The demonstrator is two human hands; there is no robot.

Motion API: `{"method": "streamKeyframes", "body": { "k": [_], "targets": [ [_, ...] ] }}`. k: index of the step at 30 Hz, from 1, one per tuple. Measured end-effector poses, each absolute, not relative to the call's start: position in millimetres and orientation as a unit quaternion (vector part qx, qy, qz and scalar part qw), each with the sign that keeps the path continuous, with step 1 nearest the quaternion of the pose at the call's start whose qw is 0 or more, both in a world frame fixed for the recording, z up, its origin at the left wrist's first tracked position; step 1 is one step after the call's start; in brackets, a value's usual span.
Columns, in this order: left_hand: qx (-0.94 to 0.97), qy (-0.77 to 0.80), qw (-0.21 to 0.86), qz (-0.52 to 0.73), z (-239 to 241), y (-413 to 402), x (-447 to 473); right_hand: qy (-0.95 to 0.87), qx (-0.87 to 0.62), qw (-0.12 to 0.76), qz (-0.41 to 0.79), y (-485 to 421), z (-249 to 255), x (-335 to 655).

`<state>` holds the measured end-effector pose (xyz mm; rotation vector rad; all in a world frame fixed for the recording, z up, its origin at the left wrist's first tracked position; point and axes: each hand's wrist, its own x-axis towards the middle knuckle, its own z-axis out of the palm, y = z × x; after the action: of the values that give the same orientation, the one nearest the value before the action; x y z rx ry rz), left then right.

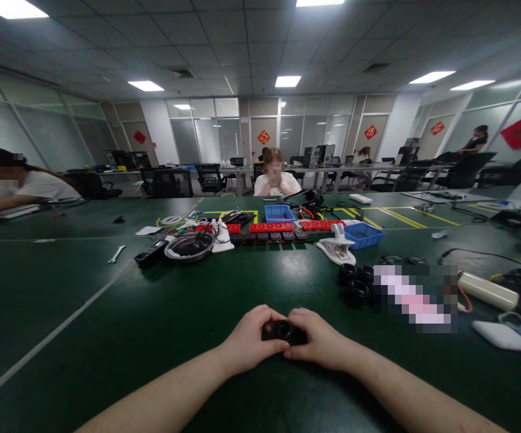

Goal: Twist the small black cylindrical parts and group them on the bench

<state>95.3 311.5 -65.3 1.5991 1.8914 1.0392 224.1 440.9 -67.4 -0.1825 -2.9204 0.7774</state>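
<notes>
Both my hands are together over the near middle of the green table, around a small black device with a round, lens-like ring (283, 329) facing up. My left hand (246, 344) grips its left end, with thumb below and fingers above. On the other end, my right hand (318, 341) is closed with bent fingers. Fingers cover both ends of the device, and its exact kind is unclear. Several black ring-shaped parts (358, 291) lie to the right, beyond my right hand.
Farther back on the table (84, 361) are a metal bowl (188, 248), red socket strips (271, 227), blue bins (363, 236) and a white clip-shaped stand (338, 245). A wrench (116, 255) lies left; a cream cylinder (489, 291) and white case (501, 335) lie right. A person (276, 180) sits opposite.
</notes>
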Motion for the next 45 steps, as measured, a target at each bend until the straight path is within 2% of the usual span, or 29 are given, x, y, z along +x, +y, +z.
{"method": "streamKeyframes", "body": {
  "k": [28, 33, 40, 45],
  "targets": [
    [0.585, 0.666, 0.248, 0.391, -66, 312, 95, -0.954, -0.074, 0.050, 0.286, 445, -70, 223],
    [0.564, 0.690, 0.227, 0.393, -68, 312, 102, -0.957, -0.114, 0.060, 0.259, 439, -72, 220],
    [0.531, 0.728, 0.186, 0.392, -71, 311, 111, -0.969, -0.162, 0.092, 0.162, 426, -75, 218],
    [0.562, 0.704, 0.184, 0.394, -66, 311, 107, -0.967, -0.107, 0.105, 0.208, 429, -71, 221]
  ]
}}
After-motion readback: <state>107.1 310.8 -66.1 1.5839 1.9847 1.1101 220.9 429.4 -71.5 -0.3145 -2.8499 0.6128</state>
